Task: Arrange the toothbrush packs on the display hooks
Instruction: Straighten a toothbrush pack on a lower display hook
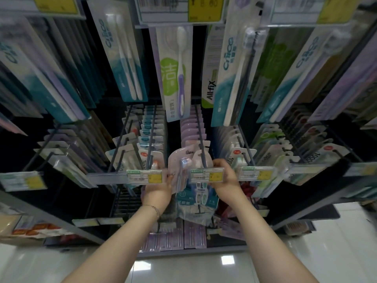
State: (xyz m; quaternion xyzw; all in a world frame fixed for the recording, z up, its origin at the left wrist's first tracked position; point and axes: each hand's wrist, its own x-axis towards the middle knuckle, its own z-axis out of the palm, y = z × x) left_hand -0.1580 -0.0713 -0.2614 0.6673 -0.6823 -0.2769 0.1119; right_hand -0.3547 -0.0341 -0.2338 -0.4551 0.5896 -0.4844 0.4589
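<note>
Head view, looking down along a shop toothbrush rack.

- Left hand (160,190): raised to the middle row, palm toward the rack. Its fingers (169,177) were clamped on the left edge of a pale lilac toothbrush pack (181,162), thumb on the front face. A thin bracelet (156,209) sat on that wrist.
- Right hand (225,175): level with the left, just beside the front end of the central display hook (201,139). Its fingers were curled onto the right edge of the same pack; their tips were partly hidden behind the price label (206,176) at the hook's tip.
- The toothbrush pack sat between the two hands at the front end of the display hook, its card top tilted and against the wire. Whether the hole was already over the wire could not be told; the picture was blurred there.
- A row of lilac packs (191,127) hung further back on the same hook.
- A teal pack (201,198) hung below the price label, between the wrists.
- Neighbouring hooks on both sides were full, each with its own label; one label (144,176) was just left of the left hand's thumb.
- Upper row: long packs hung overhead, among them a purple-handled toothbrush pack (177,74).
- Glossy tiled floor (336,242) showed below the rack.
</note>
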